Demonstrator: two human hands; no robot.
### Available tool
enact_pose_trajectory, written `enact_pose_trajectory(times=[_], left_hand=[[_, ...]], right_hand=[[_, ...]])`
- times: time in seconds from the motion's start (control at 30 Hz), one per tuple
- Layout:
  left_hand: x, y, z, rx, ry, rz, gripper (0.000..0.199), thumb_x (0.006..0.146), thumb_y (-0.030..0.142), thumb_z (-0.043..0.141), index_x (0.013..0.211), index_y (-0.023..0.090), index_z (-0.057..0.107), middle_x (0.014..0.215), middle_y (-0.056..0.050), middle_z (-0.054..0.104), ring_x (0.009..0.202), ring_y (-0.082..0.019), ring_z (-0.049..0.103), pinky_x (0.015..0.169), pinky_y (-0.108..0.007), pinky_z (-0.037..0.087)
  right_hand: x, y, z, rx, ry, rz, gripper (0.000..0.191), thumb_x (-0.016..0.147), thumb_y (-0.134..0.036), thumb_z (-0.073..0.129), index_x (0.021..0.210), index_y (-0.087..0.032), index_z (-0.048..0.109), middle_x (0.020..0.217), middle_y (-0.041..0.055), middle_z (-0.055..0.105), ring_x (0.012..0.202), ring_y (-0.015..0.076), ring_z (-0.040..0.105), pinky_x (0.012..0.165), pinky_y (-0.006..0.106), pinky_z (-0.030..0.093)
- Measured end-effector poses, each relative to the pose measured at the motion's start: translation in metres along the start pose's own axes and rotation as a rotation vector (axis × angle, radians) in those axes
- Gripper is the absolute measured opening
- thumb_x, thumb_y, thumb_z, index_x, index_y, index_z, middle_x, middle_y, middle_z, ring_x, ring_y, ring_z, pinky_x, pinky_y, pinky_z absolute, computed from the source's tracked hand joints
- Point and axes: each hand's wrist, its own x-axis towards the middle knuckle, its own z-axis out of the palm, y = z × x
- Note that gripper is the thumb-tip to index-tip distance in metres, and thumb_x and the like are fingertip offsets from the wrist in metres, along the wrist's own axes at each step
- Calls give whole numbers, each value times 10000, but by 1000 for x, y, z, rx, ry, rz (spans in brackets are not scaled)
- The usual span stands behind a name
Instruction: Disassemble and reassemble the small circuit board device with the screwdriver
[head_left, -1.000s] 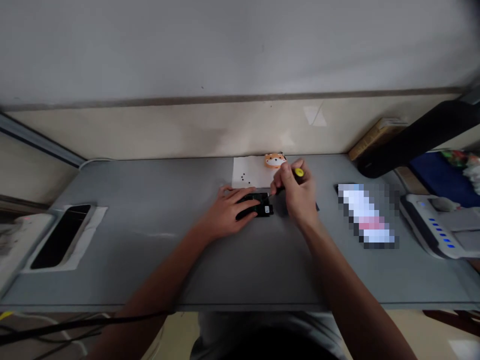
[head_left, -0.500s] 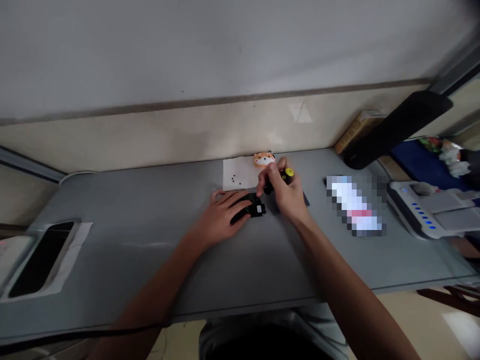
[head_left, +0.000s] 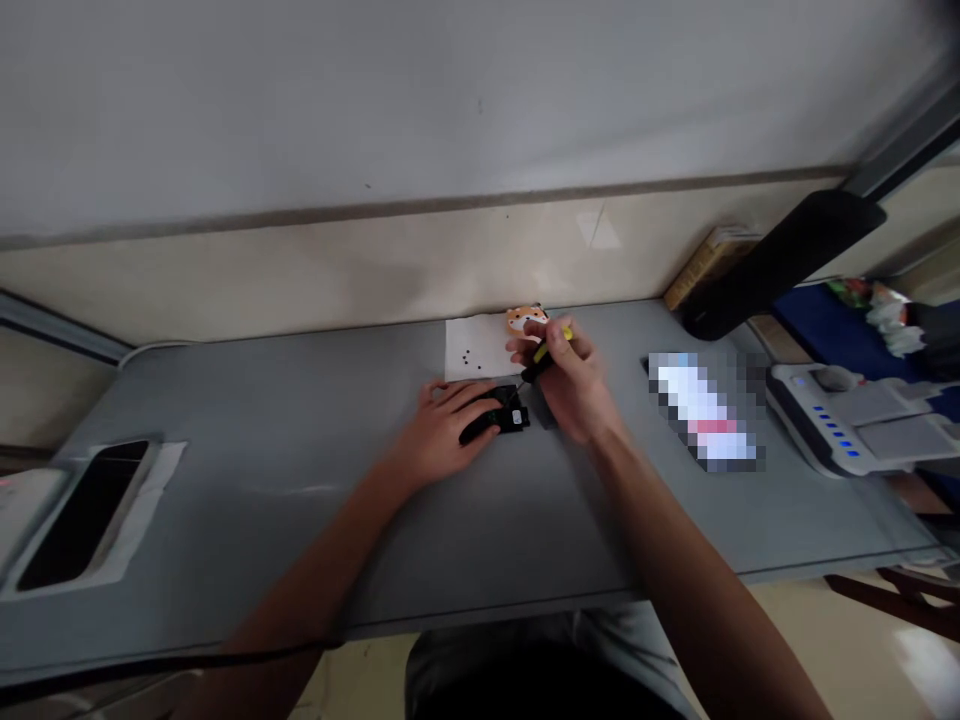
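My left hand [head_left: 439,430] lies over a small black device [head_left: 516,416] on the desk, its thumb and fingers holding the device at the left end. A small white patch shows on the device's right part. In my right hand [head_left: 581,390] is a black and yellow screwdriver [head_left: 538,360], tilted, with its tip down at the upper edge of the device. Whether the tip sits in a screw is too small to tell. Behind them lies a white sheet of paper [head_left: 461,338] bearing several tiny dark pieces [head_left: 466,358]. An orange-and-white dog-face item [head_left: 521,318] sits at its right end, partly behind my right fingers.
A lit phone [head_left: 701,410], blurred out, lies to the right. Beyond it are a white device with blue lights [head_left: 862,420], a black cylinder [head_left: 787,262] and a book [head_left: 705,265]. At far left a dark-screened phone [head_left: 86,515] rests on white paper. A wall borders the desk [head_left: 300,420].
My right hand has shifted its grip and tilted the screwdriver, so more of its yellow and black handle shows. My left hand and the device stay in place.
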Motion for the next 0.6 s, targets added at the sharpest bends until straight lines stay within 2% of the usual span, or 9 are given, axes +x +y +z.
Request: enact_pose_trajectory(times=[0.07, 0.13, 0.2, 0.3, 0.4, 0.5, 0.6], left_hand=[[0, 0, 0, -13, -7, -2, 276, 1042, 331, 503, 1225, 273, 700, 1394, -90, 677, 1263, -278, 632, 1117, -520, 409], [0, -1, 0, -29, -15, -10, 291, 1051, 350, 486, 1230, 268, 700, 1396, -95, 675, 1271, -278, 629, 1124, -524, 403], [1, -1, 1, -40, -22, -15, 305, 1059, 370, 472, 1226, 262, 702, 1399, -99, 672, 1286, -281, 622, 1127, -526, 398], [0, -1, 1, -48, -22, -18, 308, 1064, 379, 465, 1216, 262, 706, 1397, -94, 673, 1292, -276, 620, 1137, -517, 388], [0, -2, 1, -54, -20, -14, 295, 1063, 375, 477, 1210, 262, 706, 1407, -90, 668, 1297, -275, 620, 1146, -521, 380], [0, 0, -1, -43, -21, -6, 275, 1063, 360, 491, 1210, 254, 698, 1413, -89, 666, 1301, -280, 623, 1143, -533, 386], [0, 2, -4, -12, -38, -1, 286, 1082, 341, 452, 1221, 248, 683, 1415, -72, 664, 1302, -276, 627, 1134, -532, 397]], right_hand=[[0, 2, -1, -38, 22, -10, 538, 732, -617, 833, 739, -247, 443, 729, -61, 599, 553, 86, 552, 566, 261, 468], [2, 4, -2, -92, 59, -36, 567, 762, -623, 806, 716, -256, 377, 567, -101, 459, 440, 75, 410, 455, 245, 367], [4, 6, -2, -113, 88, -65, 567, 783, -668, 762, 708, -262, 373, 526, -109, 354, 430, 81, 331, 425, 249, 316], [6, 6, -1, -46, 53, -50, 525, 837, -783, 601, 784, -268, 515, 604, -67, 414, 502, 108, 407, 483, 271, 386], [5, 3, -1, -27, 17, -3, 476, 862, -749, 601, 875, -273, 620, 719, -30, 524, 623, 125, 532, 601, 291, 473], [2, 0, 0, -39, 46, -7, 435, 773, -646, 780, 798, -264, 572, 827, -24, 612, 737, 130, 625, 678, 292, 503], [0, -2, 1, 3, 64, 16, 515, 725, -548, 868, 718, -249, 449, 712, -67, 595, 598, 91, 571, 592, 256, 445]])
